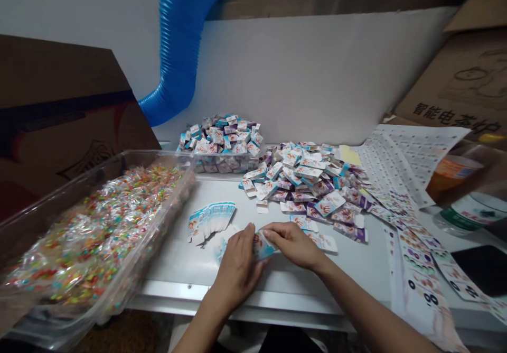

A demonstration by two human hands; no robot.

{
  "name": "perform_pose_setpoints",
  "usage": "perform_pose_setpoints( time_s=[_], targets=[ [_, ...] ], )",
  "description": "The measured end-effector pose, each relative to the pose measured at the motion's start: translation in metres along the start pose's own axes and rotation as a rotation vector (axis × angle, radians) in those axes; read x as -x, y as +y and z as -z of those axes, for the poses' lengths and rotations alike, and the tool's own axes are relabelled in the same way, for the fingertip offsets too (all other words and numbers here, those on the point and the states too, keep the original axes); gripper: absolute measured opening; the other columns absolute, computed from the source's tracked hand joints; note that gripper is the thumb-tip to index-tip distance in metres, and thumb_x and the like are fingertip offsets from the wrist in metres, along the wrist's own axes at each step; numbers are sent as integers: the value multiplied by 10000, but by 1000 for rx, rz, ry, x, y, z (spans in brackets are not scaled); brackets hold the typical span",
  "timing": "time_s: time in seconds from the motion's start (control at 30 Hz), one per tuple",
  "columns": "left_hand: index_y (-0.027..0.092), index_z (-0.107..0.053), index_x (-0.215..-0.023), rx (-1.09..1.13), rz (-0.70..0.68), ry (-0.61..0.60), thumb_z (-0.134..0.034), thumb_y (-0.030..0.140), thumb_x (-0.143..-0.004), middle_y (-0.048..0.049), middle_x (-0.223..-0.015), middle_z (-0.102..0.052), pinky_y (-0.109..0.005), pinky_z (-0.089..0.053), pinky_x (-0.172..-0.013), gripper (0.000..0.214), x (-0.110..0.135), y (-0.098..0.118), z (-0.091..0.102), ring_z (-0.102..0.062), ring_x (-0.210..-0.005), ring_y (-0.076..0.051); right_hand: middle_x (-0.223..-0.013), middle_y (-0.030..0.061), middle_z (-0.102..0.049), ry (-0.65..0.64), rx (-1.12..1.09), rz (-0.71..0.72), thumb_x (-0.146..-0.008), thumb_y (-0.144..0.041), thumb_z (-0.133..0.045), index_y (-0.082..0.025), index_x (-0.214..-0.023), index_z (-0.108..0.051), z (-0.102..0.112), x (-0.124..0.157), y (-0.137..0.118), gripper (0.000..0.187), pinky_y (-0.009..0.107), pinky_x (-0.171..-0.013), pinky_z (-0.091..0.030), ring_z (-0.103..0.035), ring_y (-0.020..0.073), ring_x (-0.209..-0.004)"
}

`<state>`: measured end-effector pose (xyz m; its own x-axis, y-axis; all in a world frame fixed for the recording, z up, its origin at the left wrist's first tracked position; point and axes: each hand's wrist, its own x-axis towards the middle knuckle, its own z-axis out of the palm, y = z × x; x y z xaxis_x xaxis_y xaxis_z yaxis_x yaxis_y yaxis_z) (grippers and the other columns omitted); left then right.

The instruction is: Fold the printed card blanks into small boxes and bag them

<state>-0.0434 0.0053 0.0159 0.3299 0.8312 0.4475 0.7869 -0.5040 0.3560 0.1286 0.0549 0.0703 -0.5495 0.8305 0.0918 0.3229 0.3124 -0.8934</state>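
Observation:
Close to the table's front edge, a small blue-and-white printed carton (262,246) is between my two hands. My left hand (237,266) wraps its left side, fingers together and partly hiding it. The thumb and fingers of my right hand (293,243) pinch its right end. Beyond my left hand lies a fanned stack of flat cartons (212,220), and another pale blue carton piece shows beside that hand. A large heap of small blue and purple boxes (309,178) spreads just past my right hand, with a few loose ones near the wrist.
On the left stands a clear plastic tub (166,205) of small clear packets with colourful bits (119,226). A clear bin of small boxes (222,136) is at the back. Printed sheets (415,252), a black phone (483,269) and a plastic cup (471,213) lie right. A blue hose (180,41) hangs behind.

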Motion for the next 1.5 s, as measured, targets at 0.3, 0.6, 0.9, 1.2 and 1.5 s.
perform_pose_setpoints(
  time_s=[0.3, 0.6, 0.9, 1.2, 1.5],
  targets=[
    [123, -263, -1292, -15, -6, -73, -452, 58, -691, -201, -1346, -387, -521, -364, -972, 634, -1, 4, 11, -394, -1225, -297, -681, -31, -618, -158, -176, -127, -762, -161, -501, -162, -1048, -636, 1, 1, 11, 316, 195, -524, -371, -477, 85, -541],
    [139, -436, -1123, -170, -74, -24, -388, 21, -713, -158, -1136, -602, -550, -345, -988, 430, -5, 17, 4, -559, -1070, -250, -699, -5, -662, -131, 118, -106, -671, -124, -517, -153, -734, -674, -2, -2, 16, 172, 209, -595, -395, -551, 136, -652],
    [168, -330, -1289, 237, 146, 137, -432, 96, -781, -117, -1208, -546, -376, -465, -924, 523, 2, 24, 3, -529, -1116, -205, -805, 8, -622, 23, -260, -74, -800, -328, -566, -190, -1153, -555, 2, 16, -1, 379, 270, -694, -442, -559, 149, -738],
    [197, -364, -1256, 240, 114, 220, -444, 86, -796, -124, -1215, -514, -401, -462, -928, 480, 5, 19, -13, -496, -1148, -219, -1018, 62, -652, 230, -913, -178, -744, -320, -664, -194, -1068, -611, -48, 29, 11, 351, 367, -912, -410, -591, 208, -946],
    [155, -347, -1291, 56, 29, 232, -416, 77, -829, -175, -1291, -438, -403, -456, -951, 474, 7, 19, -16, -435, -1210, -230, -1219, 78, -572, 445, -216, -77, -906, -375, -418, -207, -1205, -568, -54, 34, -6, 375, 372, -1038, -307, -484, 203, -1150]
  ],
)
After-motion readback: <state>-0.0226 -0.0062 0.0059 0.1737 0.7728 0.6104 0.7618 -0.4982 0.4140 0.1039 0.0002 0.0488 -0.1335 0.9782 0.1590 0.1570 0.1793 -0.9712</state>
